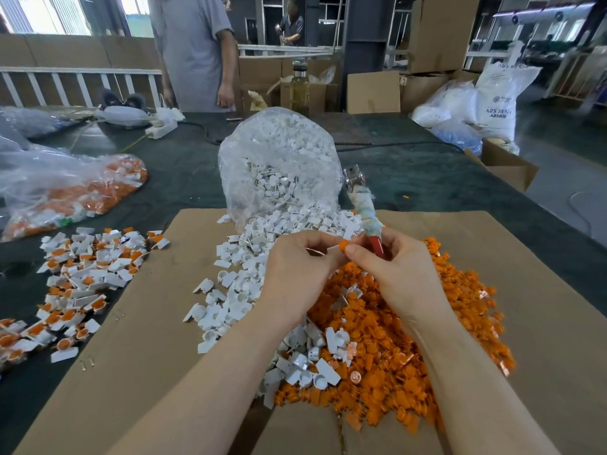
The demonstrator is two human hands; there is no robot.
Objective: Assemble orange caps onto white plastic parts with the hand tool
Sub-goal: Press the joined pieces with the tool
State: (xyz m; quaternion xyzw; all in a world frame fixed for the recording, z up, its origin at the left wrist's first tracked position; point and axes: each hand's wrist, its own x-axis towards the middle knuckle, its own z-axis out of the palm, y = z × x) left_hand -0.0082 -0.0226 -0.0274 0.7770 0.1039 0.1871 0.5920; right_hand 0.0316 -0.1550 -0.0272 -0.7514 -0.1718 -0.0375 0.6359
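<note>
Dark work table (pixel 410 178) carries a cardboard sheet (pixel 157 323). On the sheet: a heap of orange caps (pixel 410 356) to the right, loose white plastic parts (pixel 236 290) spilling from a clear bag (pixel 279 152). Finished pieces (pixel 75 277) lie left of the sheet. Both hands meet above the heaps. Left hand (pixel 295 267) pinches a white part (pixel 331 249); right hand (pixel 397 270) pinches an orange cap (pixel 343 246) against it (fingertips touching) while gripping the hand tool (pixel 368 208), head upward.
</note>
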